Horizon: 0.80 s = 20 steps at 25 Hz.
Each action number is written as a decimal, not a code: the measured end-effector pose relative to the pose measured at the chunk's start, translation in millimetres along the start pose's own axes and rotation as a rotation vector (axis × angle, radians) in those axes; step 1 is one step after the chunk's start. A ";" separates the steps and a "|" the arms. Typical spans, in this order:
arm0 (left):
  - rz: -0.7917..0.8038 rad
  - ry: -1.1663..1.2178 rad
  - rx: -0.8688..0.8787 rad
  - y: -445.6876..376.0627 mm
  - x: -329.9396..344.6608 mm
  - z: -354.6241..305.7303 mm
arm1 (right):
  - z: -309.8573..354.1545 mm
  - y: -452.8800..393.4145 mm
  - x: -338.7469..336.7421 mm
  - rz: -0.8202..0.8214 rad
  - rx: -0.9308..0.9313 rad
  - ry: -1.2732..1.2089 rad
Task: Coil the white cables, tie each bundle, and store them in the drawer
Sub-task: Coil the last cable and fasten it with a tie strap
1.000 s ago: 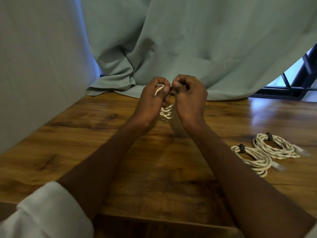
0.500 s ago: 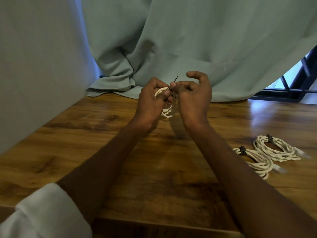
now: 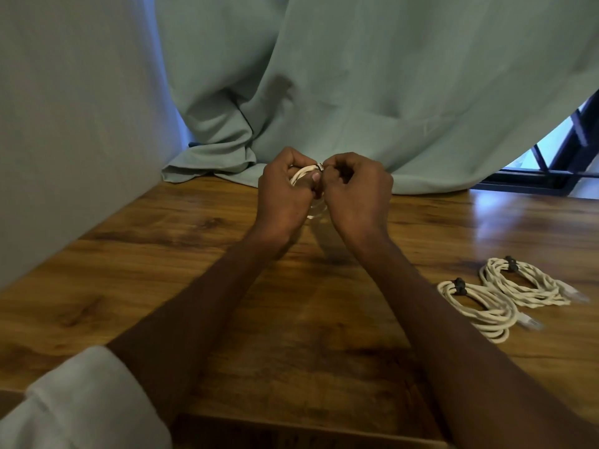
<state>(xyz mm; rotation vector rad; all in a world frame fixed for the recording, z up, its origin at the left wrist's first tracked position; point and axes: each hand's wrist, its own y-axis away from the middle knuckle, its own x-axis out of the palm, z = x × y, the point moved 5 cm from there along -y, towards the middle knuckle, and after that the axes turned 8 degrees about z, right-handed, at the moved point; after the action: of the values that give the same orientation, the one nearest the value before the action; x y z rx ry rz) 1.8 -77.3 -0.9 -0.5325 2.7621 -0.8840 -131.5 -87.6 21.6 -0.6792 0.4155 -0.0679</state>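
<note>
While the coiled white cable (image 3: 303,172) is held up off the wooden desk (image 3: 201,260), just in front of the draped teal curtain (image 3: 356,92), this looks like the tying step, so here's how I'd do it well. The left hand (image 3: 283,196) is curled round the top of the coil and the right hand (image 3: 356,189) is right up against it, fingertips pinching a thin dark tie (image 3: 320,167) at the top of the loops. Most of the coil is hidden between the hands, so I can't tell how far round the tie has gone.

My take: keep the left thumb pressing the loops flat together so none slip loose, and let the right do all the twisting. Snug it down hard enough that the strands stop sliding, but don't kink the cable.

Well to the right of the held coil, two tied cable bundles lie on the desk touching each other, the nearer bundle (image 3: 479,306) and the farther bundle (image 3: 525,283), each with a dark tie at the top. So I'd guess this is number three. No drawer is visible yet, so storing comes later.
</note>
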 end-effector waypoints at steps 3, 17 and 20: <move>0.001 -0.021 0.020 0.6 1.7 -0.1 | 0.2 -1.3 0.6 -0.002 0.023 0.007; -0.016 -0.159 0.112 0.9 4.7 2.6 | -1.9 -6.7 3.0 0.042 -0.076 0.281; -0.009 -0.164 0.122 0.3 3.9 1.6 | -0.8 -8.8 1.7 0.063 -0.132 0.292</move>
<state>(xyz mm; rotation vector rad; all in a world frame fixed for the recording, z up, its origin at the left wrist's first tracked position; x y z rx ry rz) -1.5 -79.4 -2.6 -0.5691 2.5430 -0.9577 -129.5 -95.3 25.9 -0.7888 0.7269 -0.0811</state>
